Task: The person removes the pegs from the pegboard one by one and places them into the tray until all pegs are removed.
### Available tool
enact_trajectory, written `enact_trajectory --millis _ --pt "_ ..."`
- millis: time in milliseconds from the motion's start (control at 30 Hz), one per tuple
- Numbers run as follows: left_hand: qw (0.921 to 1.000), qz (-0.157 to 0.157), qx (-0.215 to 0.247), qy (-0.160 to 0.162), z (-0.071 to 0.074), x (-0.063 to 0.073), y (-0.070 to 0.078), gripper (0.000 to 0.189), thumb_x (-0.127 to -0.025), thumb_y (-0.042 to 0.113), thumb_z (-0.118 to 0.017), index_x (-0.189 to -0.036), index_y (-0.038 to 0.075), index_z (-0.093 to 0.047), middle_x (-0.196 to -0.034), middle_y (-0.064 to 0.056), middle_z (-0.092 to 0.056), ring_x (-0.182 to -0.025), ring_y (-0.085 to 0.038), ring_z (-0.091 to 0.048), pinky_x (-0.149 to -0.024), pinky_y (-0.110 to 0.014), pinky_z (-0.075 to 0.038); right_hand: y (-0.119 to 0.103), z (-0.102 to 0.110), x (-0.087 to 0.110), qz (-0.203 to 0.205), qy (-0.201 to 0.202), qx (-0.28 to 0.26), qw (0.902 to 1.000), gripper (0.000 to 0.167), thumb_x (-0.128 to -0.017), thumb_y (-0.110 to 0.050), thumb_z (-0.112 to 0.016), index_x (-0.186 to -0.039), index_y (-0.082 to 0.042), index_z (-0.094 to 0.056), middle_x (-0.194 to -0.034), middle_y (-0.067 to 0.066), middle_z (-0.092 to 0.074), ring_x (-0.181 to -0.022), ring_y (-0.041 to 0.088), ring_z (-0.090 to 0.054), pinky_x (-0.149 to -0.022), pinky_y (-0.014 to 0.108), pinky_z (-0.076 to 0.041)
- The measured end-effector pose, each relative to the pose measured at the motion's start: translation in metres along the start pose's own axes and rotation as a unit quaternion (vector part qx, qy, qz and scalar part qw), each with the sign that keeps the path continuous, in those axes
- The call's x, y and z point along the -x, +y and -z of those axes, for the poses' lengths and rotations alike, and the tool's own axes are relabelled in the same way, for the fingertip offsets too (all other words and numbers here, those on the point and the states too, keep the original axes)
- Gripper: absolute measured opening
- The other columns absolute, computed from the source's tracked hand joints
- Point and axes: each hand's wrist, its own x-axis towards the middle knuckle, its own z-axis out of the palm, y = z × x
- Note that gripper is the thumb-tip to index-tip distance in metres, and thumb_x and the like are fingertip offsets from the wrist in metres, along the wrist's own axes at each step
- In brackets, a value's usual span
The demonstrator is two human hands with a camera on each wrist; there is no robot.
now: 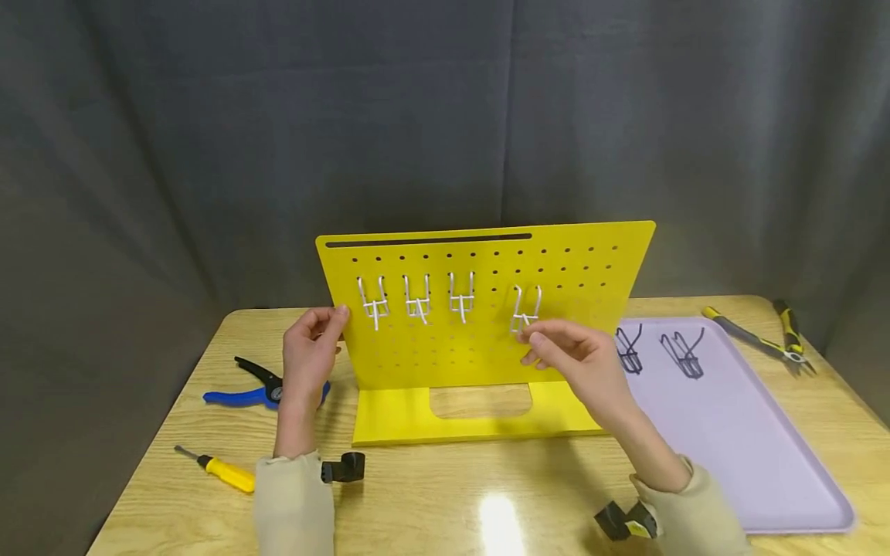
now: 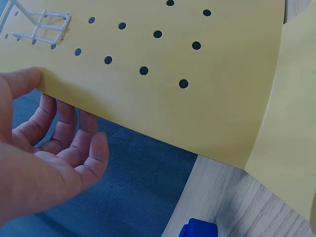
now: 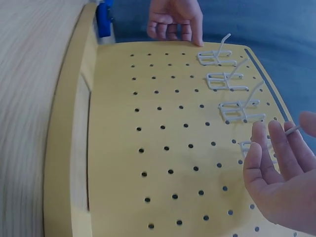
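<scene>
A yellow pegboard (image 1: pixel 417 359) stands upright on its base, with three white wire hooks hung in a row, among them the leftmost hook (image 1: pixel 374 305) and a third hook (image 1: pixel 462 297). My left hand (image 1: pixel 307 347) grips the board's left edge, thumb on the front face and fingers behind. With my right hand (image 1: pixel 580 363) I pinch the prong of a fourth white hook (image 1: pixel 526 309), set a gap to the right of the others and lying against the board. In the right wrist view, my right fingers (image 3: pixel 279 148) cover much of that hook.
On the right lies a lilac tray (image 1: pixel 751 463) with black wire hooks (image 1: pixel 684 355). Pliers (image 1: pixel 754 340) and a yellow-black tool (image 1: pixel 789 328) sit beyond it. At left are a blue-handled clamp-like tool (image 1: pixel 243 395) and a yellow screwdriver (image 1: pixel 225 471). A dark curtain (image 1: pixel 417 139) hangs behind.
</scene>
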Motion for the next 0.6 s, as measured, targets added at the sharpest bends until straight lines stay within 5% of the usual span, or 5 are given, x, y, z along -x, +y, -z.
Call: enact_trajectory --millis 200,600 --pt "1.0 0.008 -0.003 -0.002 0.002 0.0 0.002 0.041 -0.095 0.039 -0.058 -0.108 0.0 -0.061 -0.1 -0.007 -0.058 -0.093 -0.027 -0.055 -0.08 -0.033 -0.045 -0.003 0.015 0.005 0.001 -0.014 0.052 0.9985 0.015 -0.093 -0.003 -0.06 -0.105 0.004 -0.068 -0.093 0.0 -0.072 -0.074 0.018 -0.066 -0.069 0.029 -0.054" --pt "0.9999 0.009 0.006 -0.005 0.001 -0.001 0.002 0.039 -0.095 0.038 -0.059 -0.107 0.0 -0.061 -0.097 -0.004 -0.058 -0.094 -0.028 -0.055 -0.079 -0.032 -0.045 -0.004 0.047 0.024 -0.031 0.005 0.076 0.9966 0.016 -0.094 -0.002 -0.059 -0.106 0.006 -0.067 -0.093 -0.002 -0.073 -0.074 0.015 -0.067 -0.069 0.025 -0.053"
